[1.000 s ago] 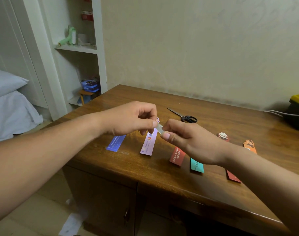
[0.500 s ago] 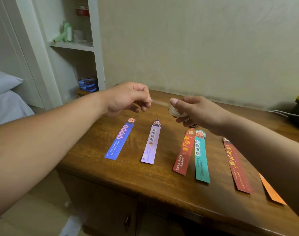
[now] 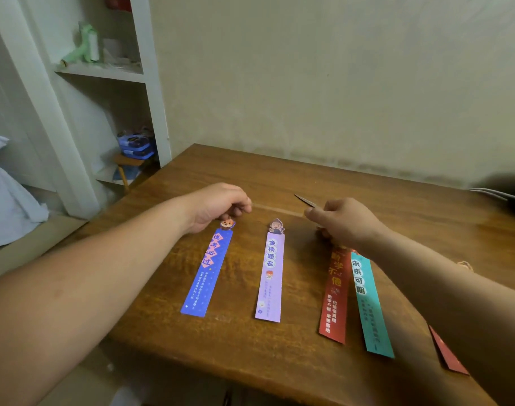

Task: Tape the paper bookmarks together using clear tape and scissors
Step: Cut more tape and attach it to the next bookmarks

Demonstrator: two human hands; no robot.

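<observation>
Both hands have spread farther apart and sunk toward the desk (image 3: 250, 344), stretching the clear tape (image 3: 276, 210) longer between them. Seen from the head, the left hand (image 3: 218, 206) pinches one tape end above the blue bookmark (image 3: 209, 271). The right hand (image 3: 344, 221) curls round the other end, beside the scissors (image 3: 306, 201). Purple (image 3: 269, 276), red (image 3: 334, 297) and teal (image 3: 367, 303) bookmarks lie flat.

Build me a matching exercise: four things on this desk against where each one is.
1. blue bookmark
2. teal bookmark
3. scissors
4. clear tape

a. stretched between the left hand and the right hand
b. leftmost in the row
c. right beside the red bookmark
d. mostly hidden behind the right hand

Pairs: 1-b, 2-c, 3-d, 4-a
</observation>
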